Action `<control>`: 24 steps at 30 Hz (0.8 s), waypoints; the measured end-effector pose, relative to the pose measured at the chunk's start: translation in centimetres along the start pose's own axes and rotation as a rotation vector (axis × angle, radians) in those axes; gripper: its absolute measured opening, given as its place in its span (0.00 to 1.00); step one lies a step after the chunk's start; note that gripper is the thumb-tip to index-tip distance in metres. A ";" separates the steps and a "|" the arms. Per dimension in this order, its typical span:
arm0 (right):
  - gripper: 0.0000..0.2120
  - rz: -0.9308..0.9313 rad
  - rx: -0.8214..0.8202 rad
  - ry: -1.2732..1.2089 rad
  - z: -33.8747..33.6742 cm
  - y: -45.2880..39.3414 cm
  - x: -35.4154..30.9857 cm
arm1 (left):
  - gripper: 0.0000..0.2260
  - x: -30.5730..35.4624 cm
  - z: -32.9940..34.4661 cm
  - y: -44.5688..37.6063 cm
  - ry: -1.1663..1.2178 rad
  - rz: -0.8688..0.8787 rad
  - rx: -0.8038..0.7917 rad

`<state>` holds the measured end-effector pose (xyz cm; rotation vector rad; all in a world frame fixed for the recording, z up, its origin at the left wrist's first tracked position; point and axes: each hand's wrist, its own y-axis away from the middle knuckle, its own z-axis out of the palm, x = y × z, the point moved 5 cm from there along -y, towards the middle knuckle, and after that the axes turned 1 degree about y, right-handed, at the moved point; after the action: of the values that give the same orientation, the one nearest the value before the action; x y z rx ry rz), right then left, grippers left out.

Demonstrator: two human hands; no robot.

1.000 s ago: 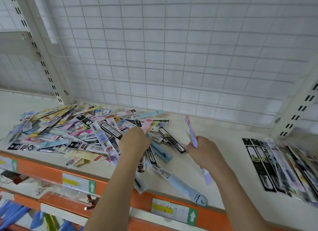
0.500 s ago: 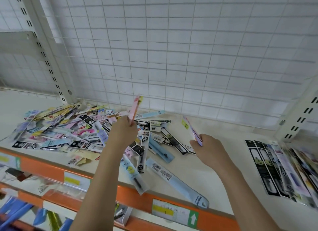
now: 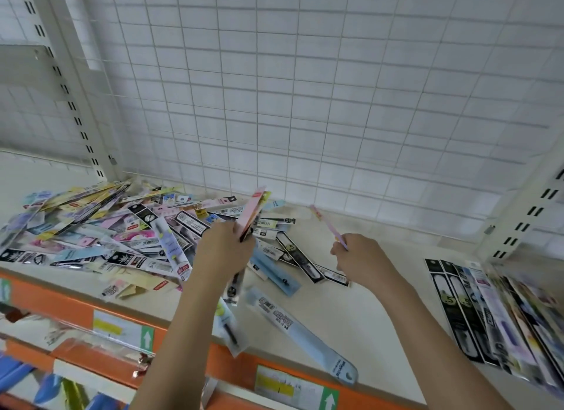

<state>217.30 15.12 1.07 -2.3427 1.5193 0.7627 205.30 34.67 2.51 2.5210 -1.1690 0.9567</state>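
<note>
A loose heap of long pen packets (image 3: 100, 232) in many colours covers the left half of a cream shelf (image 3: 360, 305). My left hand (image 3: 224, 251) grips a pink packet (image 3: 253, 209) upright above the heap's right edge. My right hand (image 3: 360, 261) pinches a thin pink-and-purple packet (image 3: 328, 225) that tilts up to the left, held over the bare middle of the shelf. A long pale-blue packet (image 3: 302, 336) lies by the front edge between my forearms.
A tidy row of black and pastel packets (image 3: 488, 312) lies at the right end of the shelf. A white wire grid (image 3: 305, 104) backs the shelf, with slotted uprights (image 3: 76, 110) on both sides. The orange front rail (image 3: 61, 309) carries price labels; a lower shelf shows below.
My left hand has lifted a pink packet out of the heap and holds it upright. My right hand kept its thin packet and shifted slightly right.
</note>
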 end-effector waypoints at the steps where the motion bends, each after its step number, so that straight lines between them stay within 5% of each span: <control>1: 0.13 -0.014 -0.007 0.035 0.1 -0.4 -0.5 | 0.15 0.2 -0.8 0.1 0.028 0.006 0.033; 13: 0.13 -0.069 -0.141 0.193 4.1 -1.9 -3.1 | 0.15 -0.1 -2.9 2.3 0.339 0.014 0.019; 18: 0.05 -0.054 -0.194 0.222 0.9 -2.3 -1.2 | 0.17 -0.8 -2.8 3.1 0.409 0.005 0.050; 24: 0.08 0.015 -0.172 0.151 -2.0 -1.7 1.1 | 0.15 -0.8 -3.0 3.2 0.460 0.022 0.128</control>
<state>219.78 14.05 2.01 -2.5695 1.5909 0.7634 201.14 34.29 4.07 2.1999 -1.0165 1.5545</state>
